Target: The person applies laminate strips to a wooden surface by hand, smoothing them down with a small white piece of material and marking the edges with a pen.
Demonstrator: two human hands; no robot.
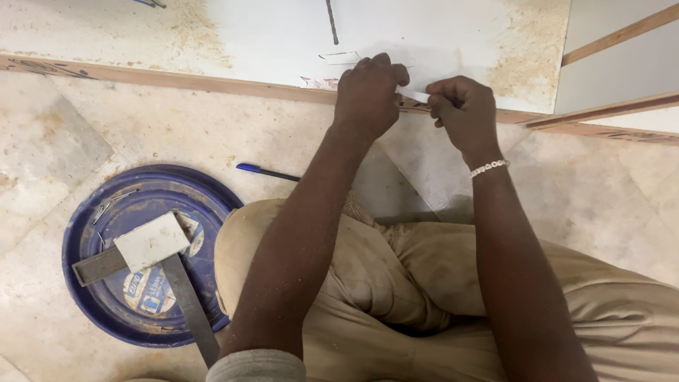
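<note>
My left hand (368, 95) and my right hand (463, 110) are closed at the near edge of a white laminated board (424, 42) that lies on the floor. Between them runs a thin white strip (414, 95); both hands pinch it against the board's brown edge. Pencil marks show on the board just beyond my left hand. A beaded bracelet (489, 168) circles my right wrist. My knees in tan trousers fill the lower middle.
A blue round lid (92, 283) lies at the left with a metal try square (185, 297), a white offcut (151, 242) and small nails on it. A blue pen (265, 171) lies on the stone floor. More boards lean at the upper right (622, 78).
</note>
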